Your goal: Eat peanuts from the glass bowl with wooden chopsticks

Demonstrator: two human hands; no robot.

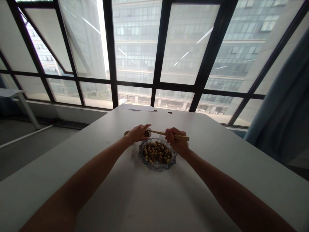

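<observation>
A pair of wooden chopsticks (181, 137) is gripped in my right hand (177, 140), their tips pointing left. The tips reach the mouth of a small clear cup (149, 132) with dark bits inside. My left hand (137, 133) is wrapped around this cup from the left and hides much of it. Just nearer to me, below both hands, a scalloped clear glass bowl (158, 167) stands on the table, holding many peanuts (154, 151) and darker seeds or nuts. A brownish edge of something (126, 132) shows behind my left wrist; its kind is hidden.
The white table (149, 199) stretches to the windows. White papers (137, 107) lie at its far edge, beside two dark round holes (170, 112). A blue curtain (280, 106) hangs at right. Another white table (11, 92) stands at far left.
</observation>
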